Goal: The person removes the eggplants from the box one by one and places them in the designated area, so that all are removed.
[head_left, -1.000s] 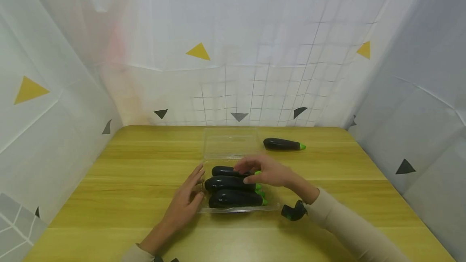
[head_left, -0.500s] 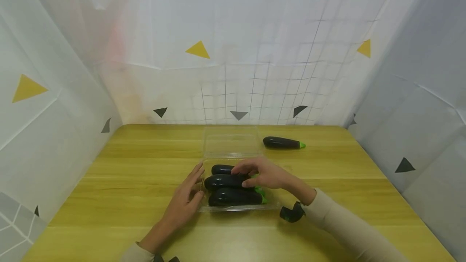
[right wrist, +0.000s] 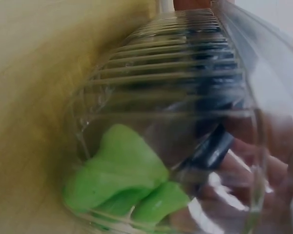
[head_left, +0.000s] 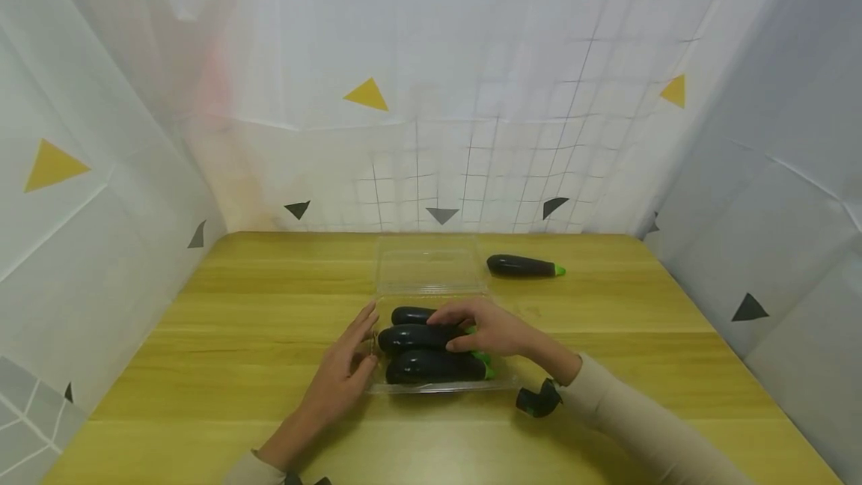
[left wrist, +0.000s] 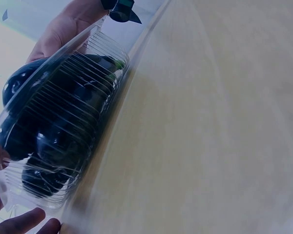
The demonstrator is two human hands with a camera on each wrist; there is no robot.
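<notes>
Dark, glossy eggplants with green stem ends lie crosswise in a clear plastic container (head_left: 441, 388). In the head view the right hand (head_left: 491, 329) reaches in from above, fingers and thumb bent around the middle eggplant (head_left: 404, 337). The back eggplant (head_left: 409, 315) is partly hidden by that hand, while the front eggplant (head_left: 431, 367) shows almost whole. At the container's left end rests the left hand (head_left: 340, 373), its fingers extended along the wall. Through the ribbed wall, the right wrist view catches green stems (right wrist: 122, 170) up close.
Behind the container its clear lid (head_left: 427, 264) lies folded back on the wooden table (head_left: 269, 395). A single eggplant (head_left: 521, 266) lies on the table at the back right. White sheeting (head_left: 431, 58) surrounds the table at the back and sides.
The right hand has lowered slightly and come nearer the front, its fingers shifting from above the back eggplant onto the middle one. The left hand stays in place.
</notes>
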